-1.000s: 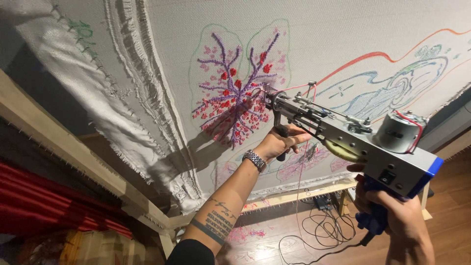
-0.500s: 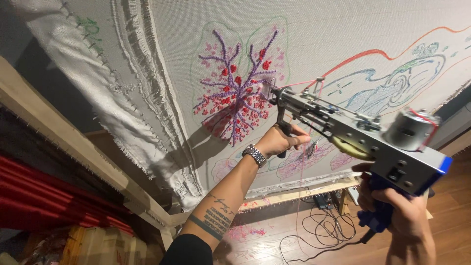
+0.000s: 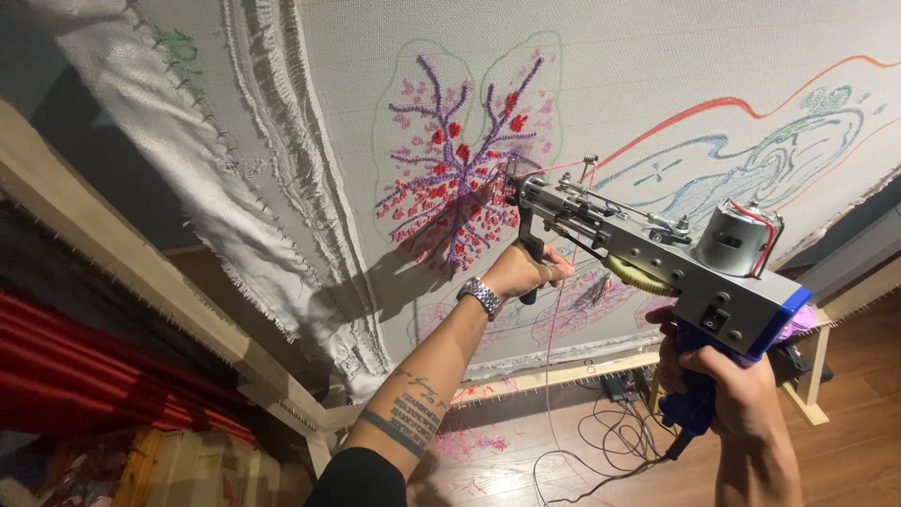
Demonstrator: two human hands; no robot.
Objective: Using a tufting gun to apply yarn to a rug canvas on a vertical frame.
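1. My left hand (image 3: 526,272) was clenched on the front grip, my right hand (image 3: 727,394) wrapped the blue handle; the tufting gun (image 3: 638,249) pressed the cloth (image 3: 657,75).
2. Mid-tufting the red-purple motif (image 3: 455,183) at ten o'clock; next stroke needed steady pressure, I judged.

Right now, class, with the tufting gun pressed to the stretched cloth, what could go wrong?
1. The thin pink yarn hangs loose beside the left hand on the black front handle; it may snag there.
2. The grey metal tufting gun has its tip at the red and purple tufted leaf; a slip of the right hand could stray past the outline.
3. Black cables on the wooden floor could trip someone.
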